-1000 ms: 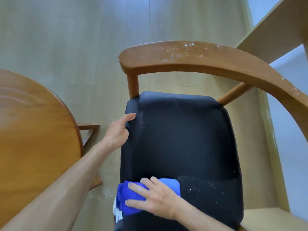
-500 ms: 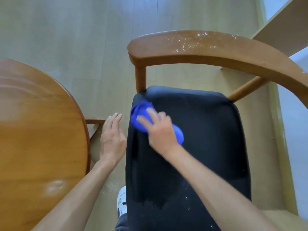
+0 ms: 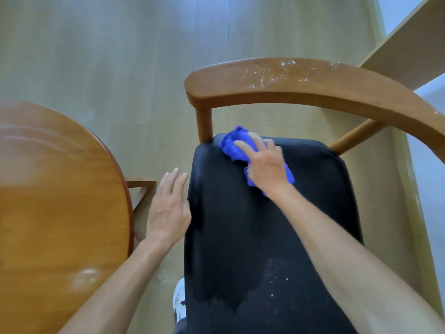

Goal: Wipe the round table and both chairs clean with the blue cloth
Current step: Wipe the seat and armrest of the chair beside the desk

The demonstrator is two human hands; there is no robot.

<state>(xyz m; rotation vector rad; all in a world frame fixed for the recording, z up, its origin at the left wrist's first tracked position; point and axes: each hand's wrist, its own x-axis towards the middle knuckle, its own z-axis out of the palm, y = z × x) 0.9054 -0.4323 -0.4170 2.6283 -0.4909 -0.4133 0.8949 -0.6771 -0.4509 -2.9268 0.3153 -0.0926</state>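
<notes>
The right hand (image 3: 266, 168) presses a bunched blue cloth (image 3: 234, 145) flat against the far left corner of the black seat (image 3: 265, 225) of a wooden chair (image 3: 301, 83); the fingers lie spread over the cloth rather than curled round it, and much of the cloth is hidden under the palm, with only a crumpled end at the far left and a strip at the right edge of the hand showing. The left hand (image 3: 168, 208) is open and holds nothing, fingers together and straight, hanging just beside the left edge of the seat; whether it touches the fabric cannot be told. White specks (image 3: 279, 278) dot the near right part of the seat, and more of them sit on the curved back rail (image 3: 269, 75) at the far side. The rail runs off the right edge of the view. The round table (image 3: 60, 201) is at the left, cut off by the left and bottom edges, with pale streaks on its top. Between table and seat, the toe of a white shoe (image 3: 179, 300) shows on the floor (image 3: 108, 56), mostly hidden under the seat. A pale shelf board (image 3: 409, 44) crosses the far right corner, only partly in view.
</notes>
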